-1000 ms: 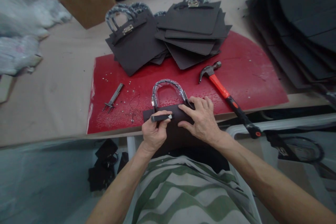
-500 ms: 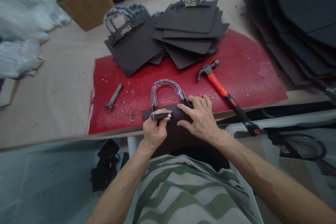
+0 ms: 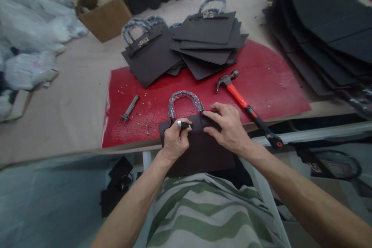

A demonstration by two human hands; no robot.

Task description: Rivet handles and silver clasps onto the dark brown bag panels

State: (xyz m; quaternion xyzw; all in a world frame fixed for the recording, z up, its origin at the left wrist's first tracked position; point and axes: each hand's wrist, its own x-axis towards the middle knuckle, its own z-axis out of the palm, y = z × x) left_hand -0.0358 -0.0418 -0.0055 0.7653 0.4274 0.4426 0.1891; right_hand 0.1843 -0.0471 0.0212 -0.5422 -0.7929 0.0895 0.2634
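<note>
My left hand [image 3: 176,140] is closed round a short black pen-like tool [image 3: 184,124] with a silver end, its light tip pointing right. The tool lies over the upper part of a dark brown bag panel [image 3: 206,153], whose plastic-wrapped handle [image 3: 186,93] stands up on the red mat. My right hand [image 3: 228,128] rests on the panel's upper right, thumb and forefinger apart, the forefinger at the handle's right base. The panel's lower part hangs over the table edge towards my lap.
A claw hammer [image 3: 241,100] lies right of the handle on the red mat [image 3: 267,81]. At left lies a metal pronged tool [image 3: 128,110]. Behind are stacked bag panels [image 3: 203,27]; more dark panels [image 3: 328,35] stand at right. A cardboard box [image 3: 106,17] sits at back left.
My left hand has tilted the tool more end-on towards me. My right hand has shifted slightly right on the panel, and more of the panel's lower part shows. The whole view has shifted a little.
</note>
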